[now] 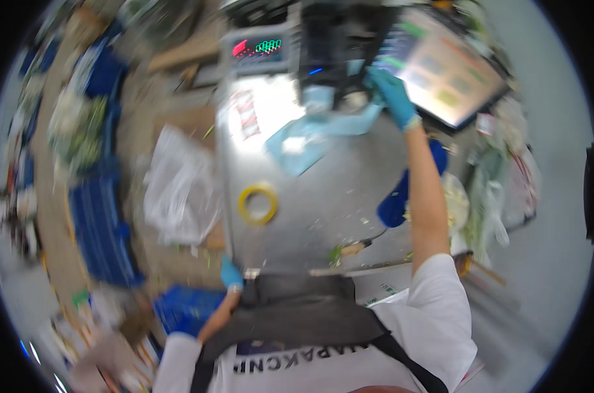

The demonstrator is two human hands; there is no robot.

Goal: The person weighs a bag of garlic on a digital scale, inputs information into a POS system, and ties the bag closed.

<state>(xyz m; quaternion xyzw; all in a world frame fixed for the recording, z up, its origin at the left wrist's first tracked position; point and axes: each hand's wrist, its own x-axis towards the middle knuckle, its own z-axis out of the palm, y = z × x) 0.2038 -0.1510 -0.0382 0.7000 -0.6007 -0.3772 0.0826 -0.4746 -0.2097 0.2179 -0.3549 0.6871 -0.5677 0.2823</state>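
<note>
Head view: the likeliest trouble centres on the pale blue strip [346,124], which lies loosely creased over the far part of the metal tabletop [310,229] and runs up to the right hand [394,98] in its teal glove; if the glove snags it while moving off, the strip could tear, crumple or be dragged askew, and if it has a sticky face, it might cling to the metal or to the fingers. The touchscreen [447,65] leans close beside that same hand, so a careless knuckle could press a wrong spot on it. As for the grip, the right fingers are at the screen's lower left edge with the strip's right end just below them, but blur hides whether they pinch the strip, touch the screen or merely hover. The left hand [231,274], also gloved, is at the tabletop's near left corner, well apart from the strip, and whether its fingers curl around the edge is impossible to make out. The yellow tape roll [243,204] lies flat between the left hand and the strip
</note>
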